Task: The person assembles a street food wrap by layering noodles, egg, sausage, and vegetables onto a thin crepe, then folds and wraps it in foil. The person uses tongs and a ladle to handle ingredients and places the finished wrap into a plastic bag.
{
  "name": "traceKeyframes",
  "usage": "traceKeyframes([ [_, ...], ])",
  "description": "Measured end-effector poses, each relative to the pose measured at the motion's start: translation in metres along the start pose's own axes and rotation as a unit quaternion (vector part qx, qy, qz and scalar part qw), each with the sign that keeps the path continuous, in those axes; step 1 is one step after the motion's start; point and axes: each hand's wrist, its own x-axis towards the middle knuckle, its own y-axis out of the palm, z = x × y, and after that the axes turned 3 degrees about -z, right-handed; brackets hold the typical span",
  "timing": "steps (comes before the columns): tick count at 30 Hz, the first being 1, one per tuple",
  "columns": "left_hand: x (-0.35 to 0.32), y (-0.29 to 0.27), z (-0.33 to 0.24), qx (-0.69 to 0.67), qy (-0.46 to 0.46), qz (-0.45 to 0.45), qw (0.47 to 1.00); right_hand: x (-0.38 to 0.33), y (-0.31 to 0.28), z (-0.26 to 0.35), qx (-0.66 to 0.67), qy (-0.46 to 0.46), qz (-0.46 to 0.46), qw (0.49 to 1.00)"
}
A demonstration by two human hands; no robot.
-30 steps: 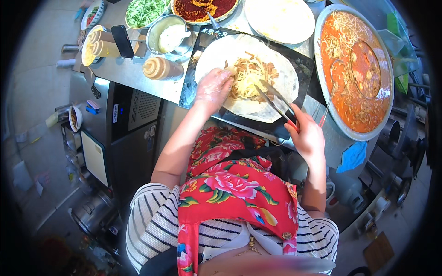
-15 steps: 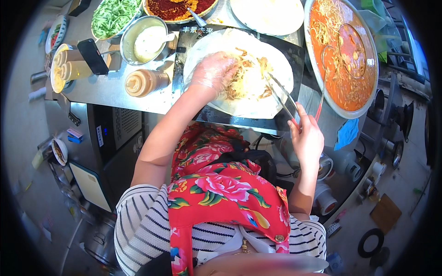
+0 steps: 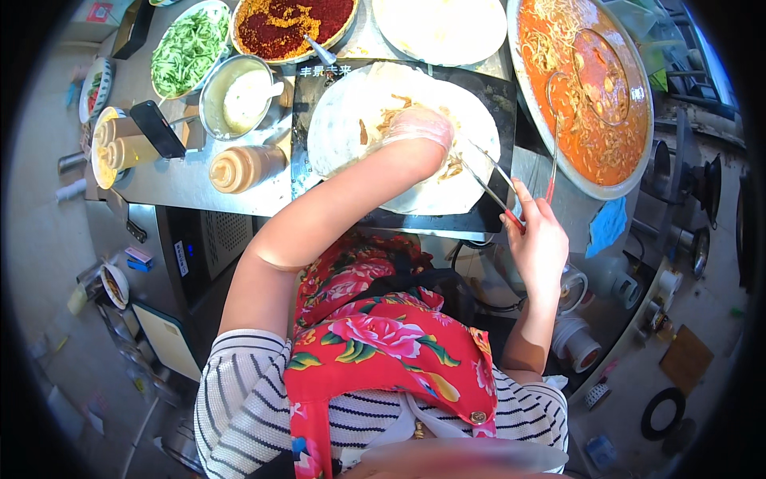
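Observation:
A thin pale flatbread (image 3: 335, 128) lies spread on the dark griddle-like plate (image 3: 300, 152). Shredded noodle-like filling (image 3: 388, 120) is heaped around its middle. My left hand (image 3: 423, 130), in a clear plastic glove, presses down into the right part of that heap. Its fingers are hidden beneath the back of the hand. My right hand (image 3: 535, 233) is closed round the red-ended grip of metal tongs (image 3: 483, 182). The tongs' tips reach into the filling just right of my left hand.
A large tub of red sauce with shreds (image 3: 638, 164) stands at right, a red-handled ladle (image 3: 554, 152) in it. Left are a sauce bottle (image 3: 247, 168), a metal pot (image 3: 209, 104), a phone (image 3: 157, 128) and shredded cucumber (image 3: 187, 60). Behind sits a chili bowl (image 3: 279, 40).
My left hand has moved right across the flatbread, from the left side of the filling to its right part. The right hand keeps the tongs in nearly the same place.

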Motion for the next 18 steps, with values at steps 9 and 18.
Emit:
traceKeyframes([
  [9,-0.009,-0.021,0.012,-0.047,0.061,0.008,0.997,-0.013,-0.002,-0.025,0.068,0.055,0.003,0.996],
  [18,-0.083,-0.014,0.080,-0.404,-0.087,-0.152,0.898,-0.004,0.007,-0.032,0.073,0.066,0.010,0.995],
])
